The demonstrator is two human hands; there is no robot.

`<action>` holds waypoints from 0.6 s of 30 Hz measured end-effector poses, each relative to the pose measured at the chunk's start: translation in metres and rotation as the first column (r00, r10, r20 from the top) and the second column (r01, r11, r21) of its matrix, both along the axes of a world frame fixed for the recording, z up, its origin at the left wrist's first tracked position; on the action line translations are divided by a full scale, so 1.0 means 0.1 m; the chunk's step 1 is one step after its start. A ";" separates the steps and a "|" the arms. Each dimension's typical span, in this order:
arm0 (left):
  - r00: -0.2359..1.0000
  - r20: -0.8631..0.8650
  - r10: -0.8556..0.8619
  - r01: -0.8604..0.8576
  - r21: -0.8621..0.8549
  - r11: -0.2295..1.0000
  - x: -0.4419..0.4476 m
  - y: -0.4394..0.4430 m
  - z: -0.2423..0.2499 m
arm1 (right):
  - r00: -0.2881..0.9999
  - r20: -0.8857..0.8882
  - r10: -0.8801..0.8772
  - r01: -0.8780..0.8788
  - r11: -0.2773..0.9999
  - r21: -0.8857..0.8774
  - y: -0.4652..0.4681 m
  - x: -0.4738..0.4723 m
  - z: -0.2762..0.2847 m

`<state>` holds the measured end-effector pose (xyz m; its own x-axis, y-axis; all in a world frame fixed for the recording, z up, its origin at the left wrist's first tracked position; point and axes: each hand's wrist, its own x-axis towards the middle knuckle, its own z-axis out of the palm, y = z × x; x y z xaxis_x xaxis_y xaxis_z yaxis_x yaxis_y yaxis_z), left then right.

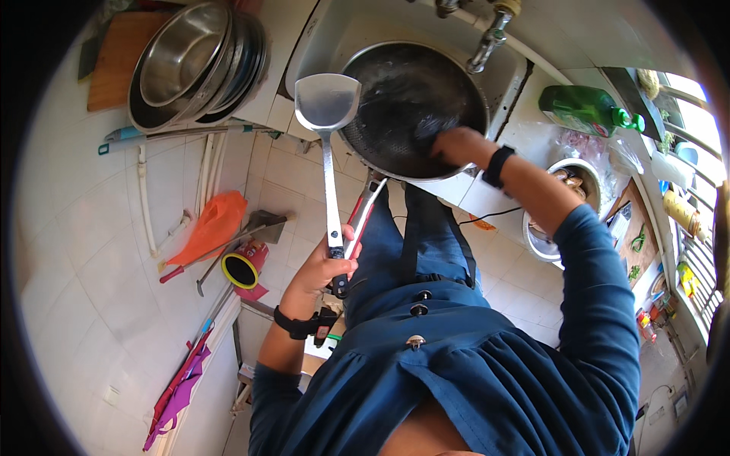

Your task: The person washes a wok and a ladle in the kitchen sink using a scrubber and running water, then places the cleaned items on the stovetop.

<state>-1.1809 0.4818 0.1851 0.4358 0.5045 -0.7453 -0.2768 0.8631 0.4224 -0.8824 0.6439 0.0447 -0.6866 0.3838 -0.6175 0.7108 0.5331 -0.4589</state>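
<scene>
A dark wok [393, 108] with a dimpled inner wall rests at the front of the sink, tilted so its inside faces me. Its long metal-and-red handle [360, 212] points back towards my body. My left hand [331, 262] is closed around the black grip of a steel wok spatula [328, 108], and the wok handle lies against the same fingers. The spatula's blade stands up beside the wok's left rim. Inside the wok, low on the right, is my right hand [465, 149], blurred. Something greyish glints at its fingertips; whether it is a scrubber or water I cannot tell.
A metal tap [489, 43] hangs over the sink [319, 48]. Stacked steel basins [182, 57] stand left, beside a wooden board [122, 57]. On the right counter are a green detergent bottle [576, 108] and a metal bowl [590, 171] holding brownish food. A dustpan [265, 225] is below left.
</scene>
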 end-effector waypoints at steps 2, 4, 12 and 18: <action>1.000 0.010 0.030 -0.029 -0.018 0.999 -0.01 -0.06 -0.03 | 0.990 0.090 -0.108 0.095 0.985 0.144 0.18 0.11 -0.12; 0.999 0.033 0.032 -0.032 -0.001 0.999 -0.02 -0.08 -0.05 | 0.983 0.003 -0.186 0.181 0.961 0.209 0.39 0.04 -0.25; 0.998 0.068 -0.008 0.009 -0.025 1.000 -0.02 -0.02 -0.03 | 0.909 -0.201 -0.366 0.415 0.849 0.327 0.51 -0.71 -0.31; 0.997 0.069 -0.019 0.017 0.022 1.000 -0.06 0.01 -0.04 | 0.968 -0.144 -0.205 0.217 0.974 0.072 -0.02 -0.78 -0.05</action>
<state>-1.1869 0.4832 0.1808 0.4952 0.5114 -0.7023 -0.2904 0.8593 0.4210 -0.9601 0.6420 0.0397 -0.6587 0.5767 -0.4832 0.7463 0.4196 -0.5167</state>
